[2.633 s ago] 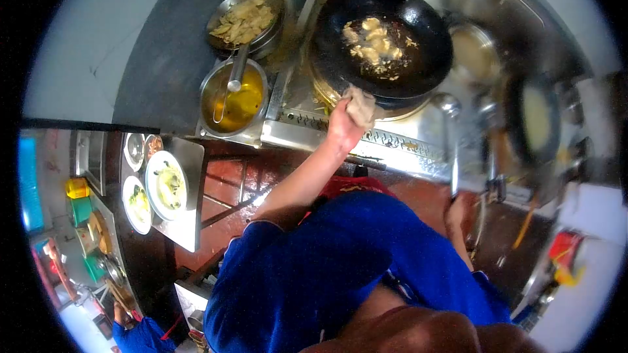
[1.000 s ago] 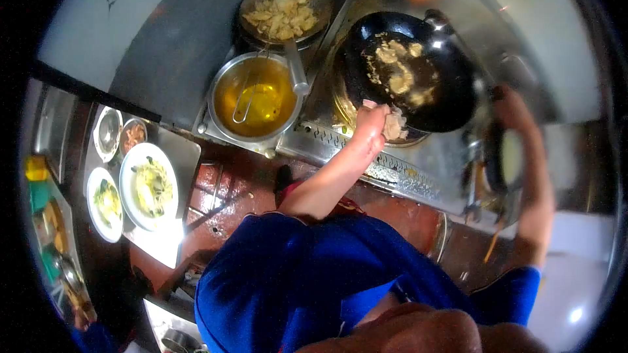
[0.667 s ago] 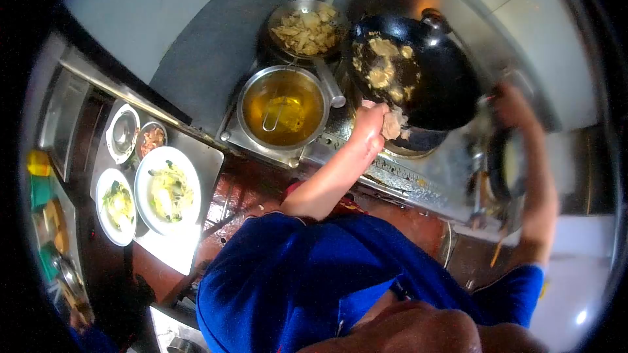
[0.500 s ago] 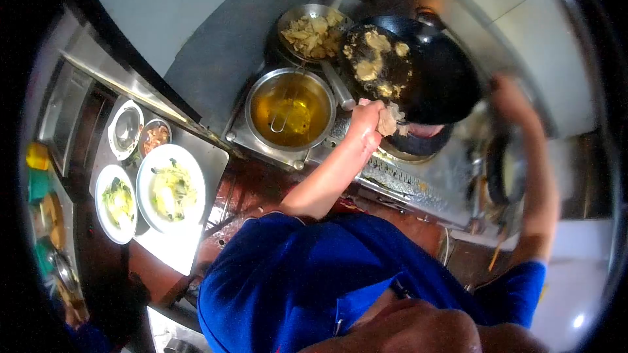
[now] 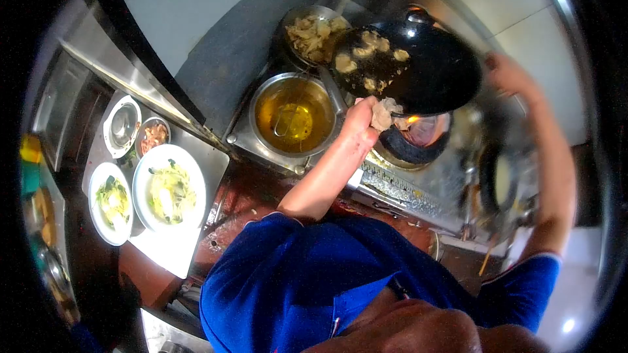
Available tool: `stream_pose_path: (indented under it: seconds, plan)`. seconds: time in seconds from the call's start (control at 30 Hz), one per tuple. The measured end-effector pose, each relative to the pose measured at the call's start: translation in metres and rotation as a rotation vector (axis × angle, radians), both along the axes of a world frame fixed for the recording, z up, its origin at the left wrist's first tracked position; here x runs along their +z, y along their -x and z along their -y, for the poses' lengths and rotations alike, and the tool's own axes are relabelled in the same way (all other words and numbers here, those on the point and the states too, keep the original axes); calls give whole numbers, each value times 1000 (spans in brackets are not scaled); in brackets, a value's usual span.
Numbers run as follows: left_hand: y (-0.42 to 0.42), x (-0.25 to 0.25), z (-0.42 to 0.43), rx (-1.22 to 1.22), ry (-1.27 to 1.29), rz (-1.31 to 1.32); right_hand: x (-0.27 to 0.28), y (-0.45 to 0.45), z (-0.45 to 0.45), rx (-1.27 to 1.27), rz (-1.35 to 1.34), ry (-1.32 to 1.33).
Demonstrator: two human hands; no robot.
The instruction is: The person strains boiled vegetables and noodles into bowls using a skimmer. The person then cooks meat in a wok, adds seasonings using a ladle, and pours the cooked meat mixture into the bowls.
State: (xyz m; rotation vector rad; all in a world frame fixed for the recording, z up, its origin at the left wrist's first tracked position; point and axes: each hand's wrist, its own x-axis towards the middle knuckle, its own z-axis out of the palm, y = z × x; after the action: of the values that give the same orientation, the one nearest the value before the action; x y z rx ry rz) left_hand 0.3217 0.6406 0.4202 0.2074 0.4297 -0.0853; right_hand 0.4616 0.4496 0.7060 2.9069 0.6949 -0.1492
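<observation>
My left hand [image 5: 364, 116] is closed around the near edge of a black wok [image 5: 435, 72], with a crumpled pale cloth [image 5: 383, 115] in its grip. The wok is held off the burner [image 5: 418, 147] and tilted; browned food pieces [image 5: 373, 42] lie in oil toward its left side. Orange flame shows below the rim. My right hand [image 5: 507, 73] is at the wok's right side, fingers curled; whether it touches the rim or what it holds is unclear.
A steel pot of yellow oil [image 5: 261, 88] stands left of the wok, behind it a pan of pale sliced food [image 5: 314, 36]. Left, a side table [image 5: 163, 248] carries bowls of greens [image 5: 171, 189] and smaller bowls. A dark round pan [image 5: 497, 176] sits right.
The wok has tilted and lifted, exposing more of the burner and its flame. The food pieces have shifted inside it. My right hand has moved up and slightly left; my left hand keeps its grip.
</observation>
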Motion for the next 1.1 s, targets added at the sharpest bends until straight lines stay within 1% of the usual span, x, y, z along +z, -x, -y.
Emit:
stream_pose_path:
  seconds: [0.1, 0.2, 0.3, 0.4, 0.47, 0.53, 0.63, 0.7, 0.8, 0.9, 1.0, 1.1]
  plan:
    - [-6, -4, 4, -1, 78, 26, -8, -33, 18, 154, 27, 51]
    - [-1, 1, 0, -15, -6, 69, -7, -45, 22, 181, 31, 56]
    - [-7, -9, 0, -26, 11, 85, 8, -41, 6, 166, 34, 162]
    - [-9, -5, -2, -34, 79, 80, 9, -62, 8, 251, 57, 175]
    - [-5, 7, -4, -30, 114, 55, 14, -64, 2, 140, 7, 167]
    - [-1, 16, -7, -32, 144, 48, 22, -59, -9, 97, -10, 149]
    - [-1, 16, -9, -50, 176, 79, 26, -56, -15, 181, 31, 130]
    - [-3, 11, -11, -69, 188, 114, 26, -64, -13, 302, 84, 151]
    - [-8, 7, -11, -56, 294, 130, 29, -64, -18, 336, 119, 154]
    - [-12, 5, -12, -92, 284, 195, 35, -59, -29, 202, 49, 161]
    - [-8, 15, -16, -103, 309, 154, 33, -68, -22, 331, 94, 130]
    - [-8, 10, -16, -95, 293, 219, 40, -67, -28, 342, 108, 187]
